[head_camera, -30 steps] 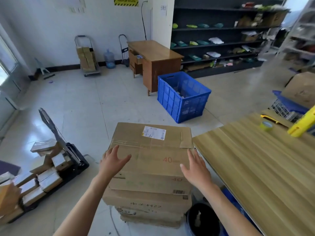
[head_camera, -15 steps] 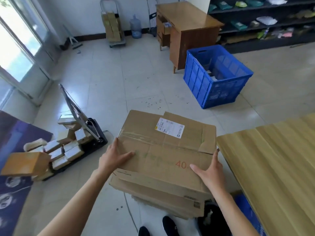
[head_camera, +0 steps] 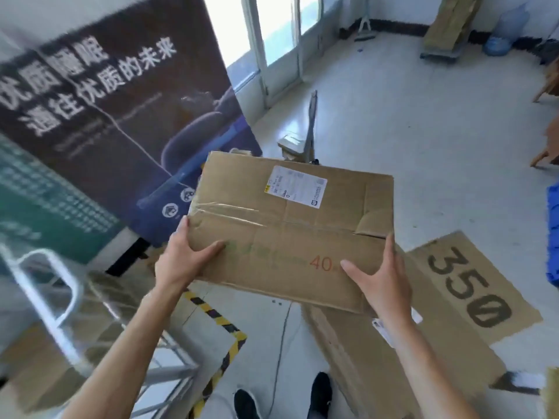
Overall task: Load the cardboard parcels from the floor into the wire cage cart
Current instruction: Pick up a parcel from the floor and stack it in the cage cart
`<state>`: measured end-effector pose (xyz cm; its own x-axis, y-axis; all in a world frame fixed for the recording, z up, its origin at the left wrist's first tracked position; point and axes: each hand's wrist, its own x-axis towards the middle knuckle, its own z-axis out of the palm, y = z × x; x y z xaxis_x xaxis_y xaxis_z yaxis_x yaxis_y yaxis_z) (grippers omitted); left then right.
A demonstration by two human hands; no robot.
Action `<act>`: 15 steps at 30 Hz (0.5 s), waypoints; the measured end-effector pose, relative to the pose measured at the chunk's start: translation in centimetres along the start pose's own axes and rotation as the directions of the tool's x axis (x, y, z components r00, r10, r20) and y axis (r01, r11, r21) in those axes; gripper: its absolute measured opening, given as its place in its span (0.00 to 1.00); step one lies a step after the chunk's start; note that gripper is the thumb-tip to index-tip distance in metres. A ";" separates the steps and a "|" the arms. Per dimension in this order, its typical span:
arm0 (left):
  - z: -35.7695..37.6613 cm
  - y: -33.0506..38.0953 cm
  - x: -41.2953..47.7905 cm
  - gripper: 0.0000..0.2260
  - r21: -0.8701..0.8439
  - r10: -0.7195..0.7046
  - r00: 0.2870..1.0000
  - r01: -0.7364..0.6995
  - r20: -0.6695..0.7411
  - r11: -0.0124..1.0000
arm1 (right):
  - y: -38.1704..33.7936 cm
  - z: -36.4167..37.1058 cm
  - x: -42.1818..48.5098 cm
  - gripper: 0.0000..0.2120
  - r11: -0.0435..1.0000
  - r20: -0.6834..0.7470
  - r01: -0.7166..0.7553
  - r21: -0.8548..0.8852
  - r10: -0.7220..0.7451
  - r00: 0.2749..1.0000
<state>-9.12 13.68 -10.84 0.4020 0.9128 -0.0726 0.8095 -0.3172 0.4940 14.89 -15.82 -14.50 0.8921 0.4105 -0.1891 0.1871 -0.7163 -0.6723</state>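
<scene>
The left hand grips the near left corner of the parcel, thumb flat on top and fingers tucked out of sight under the edge. The right hand clamps the near right corner: thumb spread across the top, one finger straight up the side edge, the rest hidden beneath. Both hands have hold of the near edge only, so the far end hangs unsupported in the air, clear of the floor and tilted a little.

That is probably the main risk: if the load is heavy or shifts inside, the far end could dip and pull the cardboard out of the thumbs.

The top flap near the right hand looks creased and partly lifted, so pressing there may buckle it instead of holding.

The cage cart stands low on the left, blurred, with its rail between the person and the space inside. A low swing could catch that rail.

Underfoot, a thin cable crosses the floor by the shoes, and a flat box marked 350 lies just to the right. Either could trip a sideways step.
</scene>
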 end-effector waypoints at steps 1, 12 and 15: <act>-1.9 -2.3 -0.7 0.48 0.007 -0.055 0.997 0.056 -0.052 0.998 | -2.1 1.6 0.1 0.56 0.999 0.054 0.047 -0.014 -0.047 0.997; -20.2 -30.4 -19.1 0.46 -0.185 -0.516 0.714 0.492 -0.473 0.851 | -23.1 21.2 -16.5 0.54 0.837 0.473 0.542 0.070 -0.506 0.721; -24.3 -37.6 -25.1 0.46 -0.196 -0.601 0.617 0.597 -0.508 0.778 | -26.9 26.1 -23.8 0.55 0.789 0.539 0.606 0.105 -0.557 0.632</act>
<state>-60.04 8.99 -6.54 -0.4563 0.8844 0.0981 0.7859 0.3488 0.5105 -22.15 8.38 -10.58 0.2381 0.9624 -0.1306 0.6446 -0.2572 -0.7200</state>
